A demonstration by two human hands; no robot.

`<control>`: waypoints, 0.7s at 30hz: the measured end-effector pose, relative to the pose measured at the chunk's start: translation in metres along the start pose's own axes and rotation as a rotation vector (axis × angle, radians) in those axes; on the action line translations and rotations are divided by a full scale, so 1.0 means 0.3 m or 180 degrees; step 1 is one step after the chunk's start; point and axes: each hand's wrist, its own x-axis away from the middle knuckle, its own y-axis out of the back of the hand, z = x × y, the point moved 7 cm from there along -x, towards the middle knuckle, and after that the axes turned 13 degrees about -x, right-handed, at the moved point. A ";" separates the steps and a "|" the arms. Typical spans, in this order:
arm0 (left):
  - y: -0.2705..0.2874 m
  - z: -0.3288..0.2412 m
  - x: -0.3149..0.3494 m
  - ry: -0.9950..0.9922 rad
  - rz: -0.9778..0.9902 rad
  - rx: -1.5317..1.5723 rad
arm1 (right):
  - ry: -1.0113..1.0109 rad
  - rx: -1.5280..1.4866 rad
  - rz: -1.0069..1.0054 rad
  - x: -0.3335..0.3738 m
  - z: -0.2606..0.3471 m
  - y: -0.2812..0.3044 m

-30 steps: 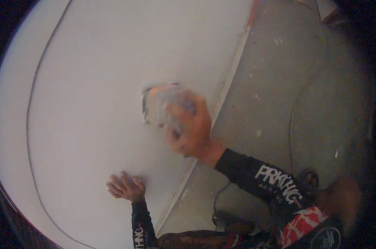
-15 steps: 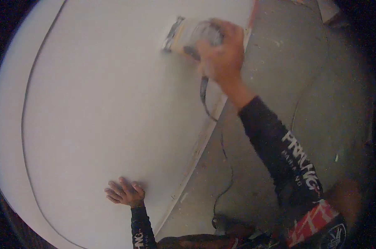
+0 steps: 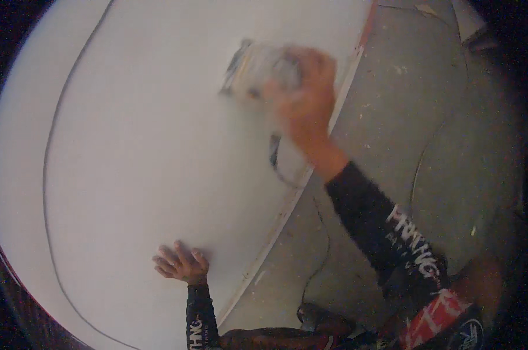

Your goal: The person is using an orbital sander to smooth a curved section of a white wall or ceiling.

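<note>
Right hand (image 3: pixel 310 96) wraps around a corded sander (image 3: pixel 257 69) against the white surface (image 3: pixel 141 146), near its edge; left hand (image 3: pixel 184 263) rests widely spread there, empty. Motion blur obscures the sander's details and the grip.

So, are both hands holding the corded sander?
No, only the right hand grips the corded sander; the left hand rests spread on the white surface.

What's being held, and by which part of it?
The right hand holds a corded power tool by its rounded body; the left hand holds nothing.
</note>
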 end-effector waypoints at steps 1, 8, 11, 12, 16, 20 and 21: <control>0.005 0.003 -0.003 -0.0016 0.0005 -0.0019 | 0.0024 0.0008 0.0162 0.080 0.049 -0.014; 0.001 -0.006 0.001 -0.0206 0.0344 -0.0221 | 0.0581 -0.0536 0.1475 0.430 0.280 -0.089; -0.008 -0.015 0.007 -0.0130 0.0261 -0.0182 | 0.0613 -0.0501 0.1502 0.391 0.240 -0.097; -0.017 -0.021 0.009 -0.0138 0.0288 -0.0188 | 0.0555 -0.0433 0.1330 0.354 0.213 -0.090; -0.040 -0.033 0.015 -0.0101 0.0183 -0.0136 | 0.0344 -0.0187 0.0447 0.124 0.057 -0.060; -0.058 -0.038 0.008 -0.0106 0.0101 -0.0129 | -0.0017 0.0125 -0.0224 -0.151 -0.091 -0.012; -0.048 -0.035 0.005 -0.0083 -0.0014 -0.0087 | -0.0096 0.0124 -0.0356 -0.210 -0.107 0.008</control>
